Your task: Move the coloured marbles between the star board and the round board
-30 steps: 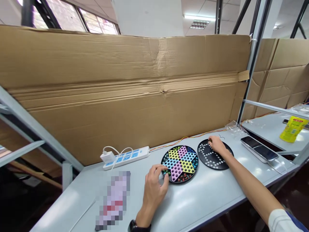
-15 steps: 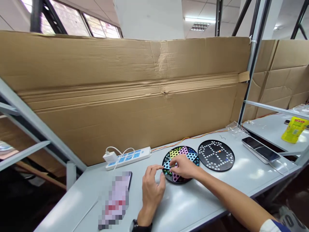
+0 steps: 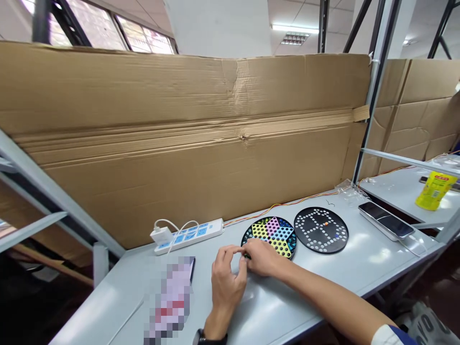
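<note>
A round Chinese-checkers board (image 3: 273, 233) with a coloured star and marbles in its rim sits on the grey table (image 3: 316, 282). A second round black board (image 3: 321, 229) with white holes lies to its right, holding an orange and a blue marble. My right hand (image 3: 261, 256) reaches across to the coloured board's near-left edge, fingers curled in a pinch over the marbles there. My left hand (image 3: 225, 276) rests just left of it, fingers bent, thumb and forefinger close together near the right hand's fingertips. What either pinch holds is hidden.
A white power strip (image 3: 187, 234) with a plugged charger lies at the back left. A blurred phone (image 3: 168, 299) lies near the front left. Another phone (image 3: 386, 220) is at the right. A yellow bottle (image 3: 433, 190) stands on the neighbouring table. A cardboard wall (image 3: 187, 139) backs the table.
My right hand left the black board, crossed to the coloured board and now sits at its near-left edge beside my left hand. The left hand has barely moved.
</note>
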`<state>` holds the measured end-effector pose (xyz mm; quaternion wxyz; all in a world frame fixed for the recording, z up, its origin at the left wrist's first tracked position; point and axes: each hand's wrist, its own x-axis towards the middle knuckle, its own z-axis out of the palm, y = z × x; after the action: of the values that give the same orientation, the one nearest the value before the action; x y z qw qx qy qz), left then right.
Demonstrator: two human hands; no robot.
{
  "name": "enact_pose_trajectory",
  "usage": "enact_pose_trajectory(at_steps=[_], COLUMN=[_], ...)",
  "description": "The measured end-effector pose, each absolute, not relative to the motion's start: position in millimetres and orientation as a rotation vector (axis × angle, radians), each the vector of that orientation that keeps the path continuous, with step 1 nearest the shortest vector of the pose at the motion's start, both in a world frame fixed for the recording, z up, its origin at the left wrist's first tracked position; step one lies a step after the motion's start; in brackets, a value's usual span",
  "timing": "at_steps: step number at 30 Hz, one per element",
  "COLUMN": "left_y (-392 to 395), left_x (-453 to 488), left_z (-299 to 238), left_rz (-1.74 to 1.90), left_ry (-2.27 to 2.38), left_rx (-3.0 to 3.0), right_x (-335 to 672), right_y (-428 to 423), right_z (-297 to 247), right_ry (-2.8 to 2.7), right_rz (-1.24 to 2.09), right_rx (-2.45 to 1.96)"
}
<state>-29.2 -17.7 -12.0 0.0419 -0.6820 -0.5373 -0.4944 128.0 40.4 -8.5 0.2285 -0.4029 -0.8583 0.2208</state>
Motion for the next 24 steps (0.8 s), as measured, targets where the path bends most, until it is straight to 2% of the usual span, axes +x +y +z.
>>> enact_pose_trajectory(at_steps=[3,5,11,19,24], left_y=[-18.0,-18.4,-18.2,-19.9,-19.3], left_x=[-29.1,-28.7,-27.6,-30.2,-29.2], left_z=[-11.5,-11.5,-12.1,-9.7,-13.5], left_rz=[-1.524,-1.52,-1.519,-1.454,-1.462], left_ry=[-1.622,-1.628,-1.654,-1.665,-1.662], left_rx=[-2.081,-2.081,-2.087,-2.176,-2.16], right_x=[121.6,122.6,156.9,323.6,386.7], right_y=[31.0,25.0,20.4,37.2,37.5], right_z=[-0.2,3.0,10.2,17.1,-13.1], right_ry=[-2.443,-2.493,-2.381,-1.772,-1.778], right_rz=[0.389,0.316,0.315,0.123,0.177], right_rx=[-1.344,-1.333,-1.29,-2.052,-2.207])
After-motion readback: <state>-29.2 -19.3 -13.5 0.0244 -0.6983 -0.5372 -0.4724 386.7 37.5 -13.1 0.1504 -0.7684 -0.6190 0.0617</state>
